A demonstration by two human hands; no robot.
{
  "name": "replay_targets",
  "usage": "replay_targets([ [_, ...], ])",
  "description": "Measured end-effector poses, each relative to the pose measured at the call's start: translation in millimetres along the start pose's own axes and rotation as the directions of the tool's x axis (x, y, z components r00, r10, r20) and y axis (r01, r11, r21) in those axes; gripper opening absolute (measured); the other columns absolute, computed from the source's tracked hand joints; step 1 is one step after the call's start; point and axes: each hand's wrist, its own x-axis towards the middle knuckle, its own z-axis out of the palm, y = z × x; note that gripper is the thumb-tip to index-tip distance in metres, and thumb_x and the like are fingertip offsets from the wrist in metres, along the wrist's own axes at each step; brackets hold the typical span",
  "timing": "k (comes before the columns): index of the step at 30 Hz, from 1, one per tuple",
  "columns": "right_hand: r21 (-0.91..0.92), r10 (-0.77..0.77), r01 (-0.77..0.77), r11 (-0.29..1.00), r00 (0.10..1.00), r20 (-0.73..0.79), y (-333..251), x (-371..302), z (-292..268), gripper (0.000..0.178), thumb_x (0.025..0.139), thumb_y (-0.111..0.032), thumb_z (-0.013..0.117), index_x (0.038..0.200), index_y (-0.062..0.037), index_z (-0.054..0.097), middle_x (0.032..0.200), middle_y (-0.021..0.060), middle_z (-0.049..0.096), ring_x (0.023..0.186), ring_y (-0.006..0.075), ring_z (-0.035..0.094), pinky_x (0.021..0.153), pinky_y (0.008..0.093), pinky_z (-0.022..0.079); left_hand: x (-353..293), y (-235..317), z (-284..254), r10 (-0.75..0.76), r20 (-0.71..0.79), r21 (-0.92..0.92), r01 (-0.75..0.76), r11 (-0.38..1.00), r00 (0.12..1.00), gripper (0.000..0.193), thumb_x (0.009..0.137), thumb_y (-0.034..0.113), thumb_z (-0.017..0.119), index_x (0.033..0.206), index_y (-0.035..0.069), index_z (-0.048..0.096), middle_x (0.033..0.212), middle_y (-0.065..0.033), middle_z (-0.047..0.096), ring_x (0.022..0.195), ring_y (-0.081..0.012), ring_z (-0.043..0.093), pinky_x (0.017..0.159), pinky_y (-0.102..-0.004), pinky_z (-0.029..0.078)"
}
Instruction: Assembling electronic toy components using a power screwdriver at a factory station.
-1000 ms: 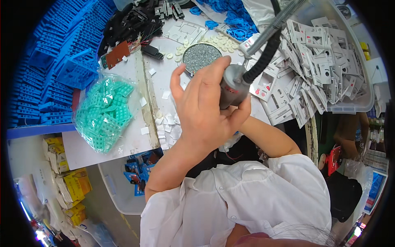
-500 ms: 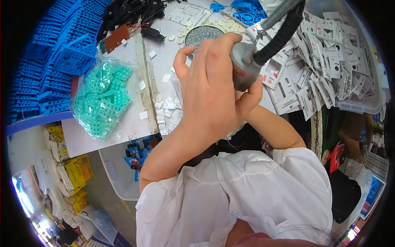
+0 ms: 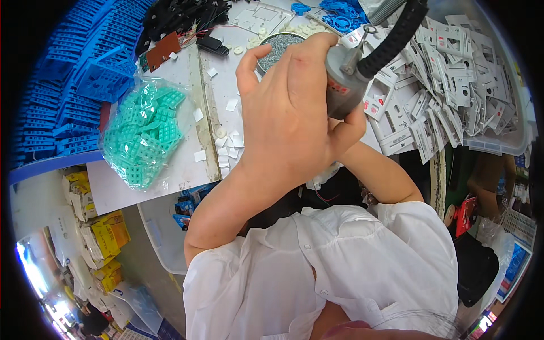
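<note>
My left hand (image 3: 289, 107), its back toward me, is wrapped round a grey electric screwdriver (image 3: 343, 85). The thumb lies on the tool's near side, and the little finger sticks out to the left. A black ribbed cable (image 3: 396, 39) runs up from the top of the screwdriver, beside a metal coil spring (image 3: 387, 10). My right forearm (image 3: 379, 173) passes under the left hand, which hides my right hand and its fingers. Also hidden are the screwdriver's tip and whatever lies beneath it. Just beyond the fingers sits a round dish of small metal screws (image 3: 281, 45).
A bag of green parts (image 3: 144, 133) lies left, next to stacked blue plastic frames (image 3: 73, 85). White printed panels (image 3: 447, 79) fill a clear bin at right. Small white squares (image 3: 229, 147) and cream discs are scattered on the table; black parts (image 3: 181, 20) lie at the back.
The top of the screwdriver has shifted slightly right, and the left hand has tilted with it. The left forearm has moved slightly left. Its grip on the tool looks unchanged.
</note>
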Motion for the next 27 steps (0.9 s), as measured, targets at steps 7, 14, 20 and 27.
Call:
replay_targets([
  [7, 0.034, -0.081, 0.081, 0.996, 0.997, -0.016, -37, 7, 1, 0.016, 0.088, -0.002, 0.07, 0.104, -0.0009, 0.064, 0.069, 0.0036, 0.062, 0.056, 0.0101, 0.059, 0.051, 0.0268, 0.047, 21, 5, -33, -0.034, 0.057, -0.146, 0.042, 0.988, 0.998, 0.09, 0.064, 0.028, 0.089, 0.14, 0.0, 0.049, 0.123, -0.0117, 0.06, 0.097, -0.0281, 0.063, 0.1, -0.0515, 0.037],
  [14, 0.283, -0.23, 0.222, 0.933, 0.973, -0.004, -55, 4, -79, 0.021, 0.099, -0.016, 0.058, 0.113, -0.001, 0.056, 0.061, 0.0005, 0.05, 0.052, 0.011, 0.047, 0.053, 0.0293, 0.039, -92, -63, -48, -0.211, 0.224, 0.028, 0.21, 0.977, 0.951, 0.034, 0.08, 0.013, 0.08, 0.11, 0.006, 0.068, 0.102, -0.0113, 0.068, 0.092, -0.0312, 0.063, 0.083, -0.0411, 0.048],
  [20, 0.118, -0.203, 0.209, 0.971, 0.977, -0.059, -42, 5, -119, 0.031, 0.102, -0.024, 0.057, 0.123, -0.0008, 0.057, 0.07, -0.0004, 0.049, 0.06, 0.0109, 0.046, 0.069, 0.0326, 0.042, -159, -25, -48, -0.454, 0.495, 0.155, 0.439, 0.885, 0.741, 0.015, 0.082, 0.011, 0.078, 0.094, 0.006, 0.069, 0.091, -0.0117, 0.067, 0.085, -0.0335, 0.063, 0.076, -0.043, 0.047],
  [27, -0.539, -0.563, 0.321, 0.778, 0.736, -0.375, -52, 11, -115, 0.047, 0.093, -0.005, 0.068, 0.134, 0.0087, 0.048, 0.113, 0.0159, 0.062, 0.1, 0.024, 0.062, 0.091, 0.0419, 0.05, -169, 2, -61, -0.567, 0.513, 0.045, 0.64, 0.767, 0.644, 0.01, 0.087, 0.002, 0.072, 0.096, 0.001, 0.069, 0.087, -0.0145, 0.068, 0.077, -0.0343, 0.065, 0.068, -0.0407, 0.05],
])
